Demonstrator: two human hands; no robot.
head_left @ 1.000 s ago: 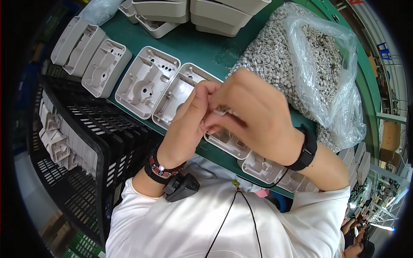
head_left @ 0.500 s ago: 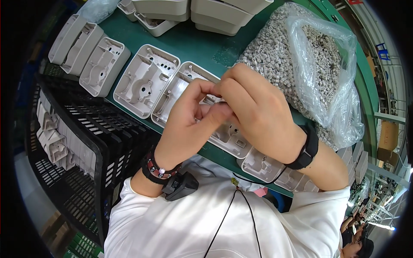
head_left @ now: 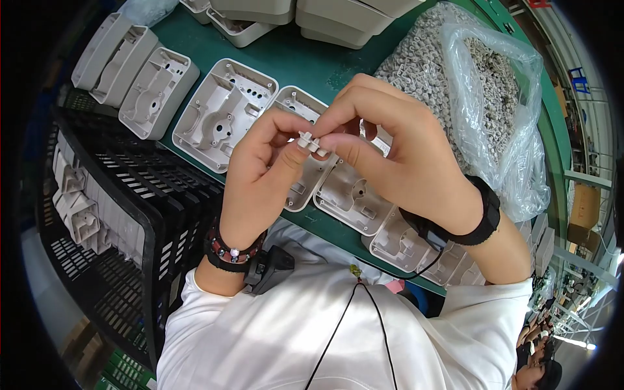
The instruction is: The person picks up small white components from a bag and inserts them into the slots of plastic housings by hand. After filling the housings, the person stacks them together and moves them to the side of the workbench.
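Observation:
Between the fingertips of both hands is a small pale plastic clip-like part (head_left: 312, 144); its exact kind is too small to make out. My left hand (head_left: 265, 159) pinches one end with thumb and forefinger. From the other side, the thumb and fingers of my right hand (head_left: 396, 146) close on it. Below the hands stands a row of light grey plastic housings (head_left: 224, 123), open side up, with round bosses and holes inside. Some of these housings are partly covered by my hands.
A clear plastic bag (head_left: 465, 97) full of small grey parts lies on the green table (head_left: 188, 39) at right. Larger grey housings (head_left: 344, 23) are stacked at the back. A black slatted crate (head_left: 153, 214) holding grey pieces stands at left. Other people (head_left: 536, 374) sit far right.
My hands have turned and come slightly apart, so the small pale part now shows between the fingertips. The left hand has shifted a little left. The view has moved slightly.

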